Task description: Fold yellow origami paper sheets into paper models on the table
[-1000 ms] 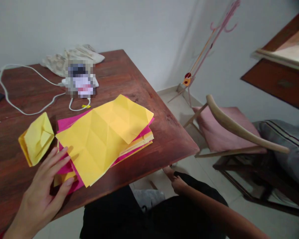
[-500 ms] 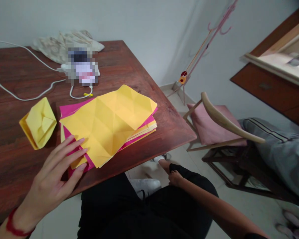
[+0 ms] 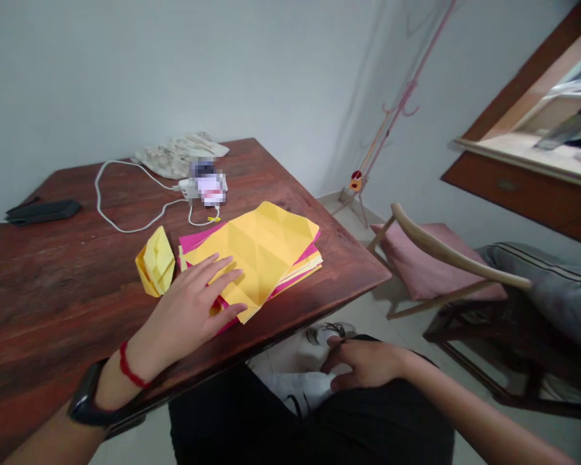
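My left hand (image 3: 193, 307) reaches over the near left corner of a stack of paper, its fingers spread and resting on the top sheet. That top sheet is yellow paper (image 3: 266, 242) with a grid of diagonal creases. Magenta paper (image 3: 198, 240) and more yellow layers stick out beneath it. Just left of the stack, a folded yellow paper piece (image 3: 159, 261) stands on the table, close to my left fingers. Below the table edge, over my right thigh, my right hand (image 3: 363, 363) hangs with its fingers apart and nothing in it.
The wooden table (image 3: 101, 265) ends at a front edge above my lap. A white cable (image 3: 126, 230) leads to a blurred device near a crumpled cloth (image 3: 174, 155). A black case (image 3: 46, 211) lies at far left. At right are a chair (image 3: 430, 258) and a pink stand (image 3: 397, 116).
The view has shifted, so more of the table's left side shows. My left hand has slid farther onto the yellow sheet. My right hand has risen from my leg, its fingers opening.
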Available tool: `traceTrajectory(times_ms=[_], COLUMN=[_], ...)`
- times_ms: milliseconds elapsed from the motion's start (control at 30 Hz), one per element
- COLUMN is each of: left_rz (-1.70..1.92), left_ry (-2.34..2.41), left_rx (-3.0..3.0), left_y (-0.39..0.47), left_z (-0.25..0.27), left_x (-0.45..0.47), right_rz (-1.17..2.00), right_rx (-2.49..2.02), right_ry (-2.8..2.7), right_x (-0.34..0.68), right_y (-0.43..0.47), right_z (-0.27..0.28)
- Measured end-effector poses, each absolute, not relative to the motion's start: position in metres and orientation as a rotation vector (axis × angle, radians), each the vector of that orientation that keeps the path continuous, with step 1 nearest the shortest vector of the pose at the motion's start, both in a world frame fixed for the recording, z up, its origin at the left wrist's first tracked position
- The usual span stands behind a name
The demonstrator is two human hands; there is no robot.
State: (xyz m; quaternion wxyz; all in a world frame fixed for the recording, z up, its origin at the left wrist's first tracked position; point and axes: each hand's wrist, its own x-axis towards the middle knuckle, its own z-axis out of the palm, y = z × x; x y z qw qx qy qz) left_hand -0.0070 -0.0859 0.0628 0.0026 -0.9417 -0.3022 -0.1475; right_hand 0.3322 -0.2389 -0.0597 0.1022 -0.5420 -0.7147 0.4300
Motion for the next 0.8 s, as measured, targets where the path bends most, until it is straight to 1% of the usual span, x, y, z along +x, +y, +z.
traceTrajectory(times_ms=[33, 67, 100, 133, 200, 267, 333, 400, 467, 567, 667, 800], left_rz=[-0.404, -0.370, -0.353, -0.349, -0.437, -0.623, -0.739, -0.711, -0.625, -0.560, -0.552, -0.595], left_ry=[-0.957, -0.957, -0.952, -0.947, -0.991, -1.098, -1.148, -1.150, -1.171, -1.147, -1.108, -1.069], left_rx=[-2.952, -2.958, -2.973, -2.994, -2.991, -2.926, -2.909, -2.949, -2.978, -2.991, -3.004, -3.031], left_y=[-0.081, -0.075, -0.070, -0.064, -0.050, -0.036, -0.024, -0.018, -0.017, -0.023, -0.031, -0.037], left_z=[0.065, 0.065, 0.064, 0.061, 0.051, 0.040, 0.029, 0.022, 0.018, 0.016, 0.018, 0.025], left_x=[-0.001, 0.005, 0.010, 0.014, 0.018, 0.016, 0.010, 0.004, 0.001, 0.003, 0.008, 0.010], right_rz=[1.458, 1.573, 1.622, 1.572, 1.343, 0.942, 0.509, 0.264, 0.157, 0.096, 0.069, -0.014], right_rx=[-1.432, -1.287, -1.182, -1.153, -1.216, -1.434, -1.650, -1.747, -1.766, -1.795, -1.833, -1.746], right_ry=[-2.129, -2.137, -2.140, -2.114, -1.998, -1.826, -1.647, -1.575, -1.622, -1.682, -1.668, -1.696], right_x=[0.323, 0.313, 0.305, 0.296, 0.282, 0.271, 0.261, 0.254, 0.250, 0.251, 0.255, 0.260], right_y=[-0.230, -0.221, -0.211, -0.201, -0.180, -0.159, -0.143, -0.132, -0.129, -0.129, -0.127, -0.123], right_z=[-0.029, -0.001, 0.023, 0.040, 0.055, 0.046, 0.025, 0.005, -0.009, -0.018, -0.022, -0.026])
